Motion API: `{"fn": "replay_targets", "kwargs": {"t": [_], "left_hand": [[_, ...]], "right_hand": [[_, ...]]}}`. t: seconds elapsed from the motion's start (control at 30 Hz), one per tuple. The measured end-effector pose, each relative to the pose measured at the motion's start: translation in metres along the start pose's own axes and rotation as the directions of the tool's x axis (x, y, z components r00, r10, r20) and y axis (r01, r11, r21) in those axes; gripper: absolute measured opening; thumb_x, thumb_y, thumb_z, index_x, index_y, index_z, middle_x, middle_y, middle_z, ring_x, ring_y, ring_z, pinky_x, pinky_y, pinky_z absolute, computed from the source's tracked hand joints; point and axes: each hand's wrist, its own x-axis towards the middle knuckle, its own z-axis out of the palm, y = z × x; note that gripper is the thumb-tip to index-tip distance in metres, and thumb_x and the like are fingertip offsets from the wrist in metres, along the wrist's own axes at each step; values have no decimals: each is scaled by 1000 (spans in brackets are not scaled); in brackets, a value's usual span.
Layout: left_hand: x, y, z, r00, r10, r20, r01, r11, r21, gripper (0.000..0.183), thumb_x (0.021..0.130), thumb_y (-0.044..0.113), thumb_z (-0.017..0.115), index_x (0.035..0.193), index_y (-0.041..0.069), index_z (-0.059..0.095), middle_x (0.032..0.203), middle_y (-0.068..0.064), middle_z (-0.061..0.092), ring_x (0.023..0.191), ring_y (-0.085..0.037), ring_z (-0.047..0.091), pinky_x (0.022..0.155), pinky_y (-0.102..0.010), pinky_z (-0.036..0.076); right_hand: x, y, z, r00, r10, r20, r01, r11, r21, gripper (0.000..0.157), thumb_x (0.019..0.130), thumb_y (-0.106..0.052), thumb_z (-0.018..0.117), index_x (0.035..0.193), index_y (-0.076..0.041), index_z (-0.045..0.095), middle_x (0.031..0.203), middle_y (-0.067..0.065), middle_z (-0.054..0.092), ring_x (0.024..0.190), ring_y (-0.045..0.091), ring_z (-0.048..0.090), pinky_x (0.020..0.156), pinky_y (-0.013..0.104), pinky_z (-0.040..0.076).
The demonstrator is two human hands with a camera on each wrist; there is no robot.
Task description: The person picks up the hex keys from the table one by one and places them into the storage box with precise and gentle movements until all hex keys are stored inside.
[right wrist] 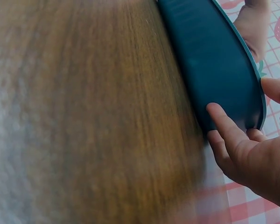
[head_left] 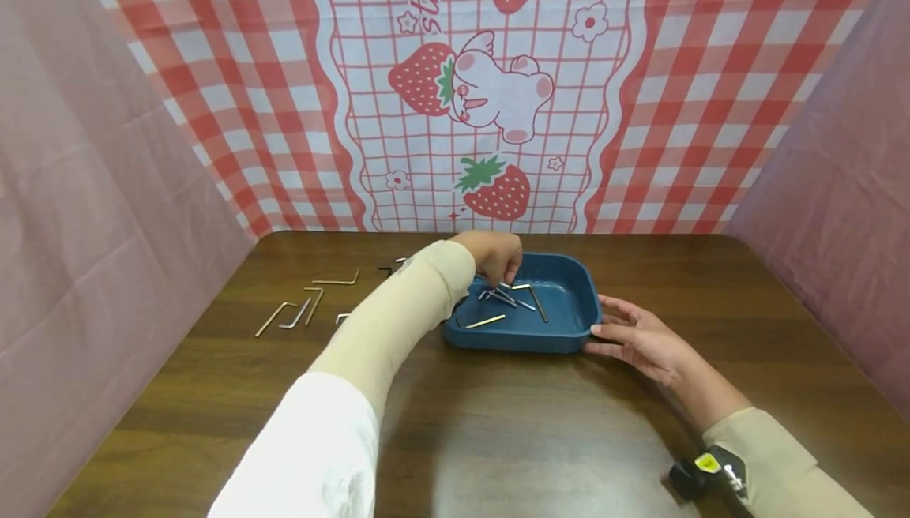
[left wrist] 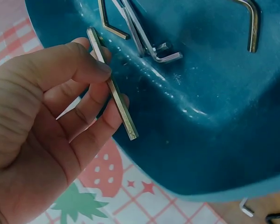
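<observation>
My left hand (left wrist: 60,107) pinches a brass-coloured hex key (left wrist: 119,105) between thumb and fingers, over a blue tray (head_left: 569,301). Inside the tray lie silver hex keys (left wrist: 144,35) in a small pile, a brass key (head_left: 539,305) at their right and another brass key (head_left: 486,320) toward the front. Against the tray's right end, my right hand (head_left: 650,344) has its fingers spread on the outer wall and its thumb at the rim. In the head view the left hand mostly hides the key it pinches.
Left of the tray, several loose hex keys lie on the wooden table, among them a brass one (head_left: 337,281) and a silver one (head_left: 295,314). A black key (head_left: 386,270) lies behind the left forearm. A checked strawberry cloth (head_left: 490,91) hangs at the back.
</observation>
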Motion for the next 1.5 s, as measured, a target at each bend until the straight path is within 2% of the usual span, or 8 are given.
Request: {"fn": "replay_targets", "kwargs": {"t": [0.23, 0.5, 0.7, 0.93, 1.17, 1.37, 1.5], "left_hand": [[8, -4, 6, 999, -31, -24, 32, 999, 27, 24, 73, -10, 61, 74, 13, 66, 73, 2, 60, 59, -12, 48, 49, -24, 39], [13, 0, 15, 998, -53, 37, 51, 998, 45, 22, 78, -4, 61, 64, 14, 61, 66, 2, 56, 58, -11, 45, 49, -23, 36], [8, -2, 16, 993, -84, 81, 78, 994, 79, 23, 79, 0, 60, 63, 16, 57, 62, 4, 53, 58, -10, 46, 51, -23, 36], [-2, -7, 12, 991, -82, 107, 75, 995, 66, 22, 79, -4, 62, 68, 15, 61, 68, 2, 61, 62, -11, 51, 54, -23, 41], [-8, -12, 8, 995, -69, 67, 68, 997, 30, 19, 76, -2, 67, 70, 15, 63, 69, 3, 60, 62, -10, 50, 54, -24, 42], [-24, -10, 0, 997, -77, 3, 77, 996, -53, 12, 77, 4, 75, 84, 12, 71, 80, -1, 66, 70, -12, 59, 62, -29, 53], [-35, -9, -4, 995, -92, -33, 89, 993, -80, 16, 79, 6, 76, 94, 9, 71, 86, -2, 66, 75, -13, 60, 62, -30, 53]], "right_hand": [[-2, -2, 1, 1000, 3, -8, -3, 1000, -9, 77, 96, -2, 58, 153, 2, 8, 148, 32, 24, 107, 20, 61, 95, 50, 45], [-1, -2, 1, 1000, 5, -9, -5, 1000, -4, 77, 95, -2, 58, 153, 2, 8, 148, 32, 22, 105, 19, 62, 95, 50, 45], [-1, -2, 2, 1000, 3, -6, -3, 1000, -12, 78, 95, -3, 59, 153, 3, 8, 148, 33, 22, 105, 19, 63, 95, 49, 45], [-1, -2, 2, 1000, 2, 2, -2, 1000, -10, 78, 95, -3, 59, 153, 3, 7, 148, 33, 22, 106, 19, 62, 95, 50, 45], [-1, 0, 2, 1000, -5, 7, 5, 1000, -4, 78, 95, -2, 58, 153, 3, 7, 148, 33, 22, 106, 19, 62, 95, 50, 45], [0, 3, 1, 1000, -19, 10, 19, 1000, -2, 76, 95, -2, 58, 153, 4, 8, 144, 28, 30, 107, 20, 62, 94, 49, 47], [1, 3, 0, 999, -28, 16, 28, 1000, -3, 76, 95, -2, 58, 153, 4, 8, 142, 26, 34, 108, 21, 62, 94, 49, 47]]}}
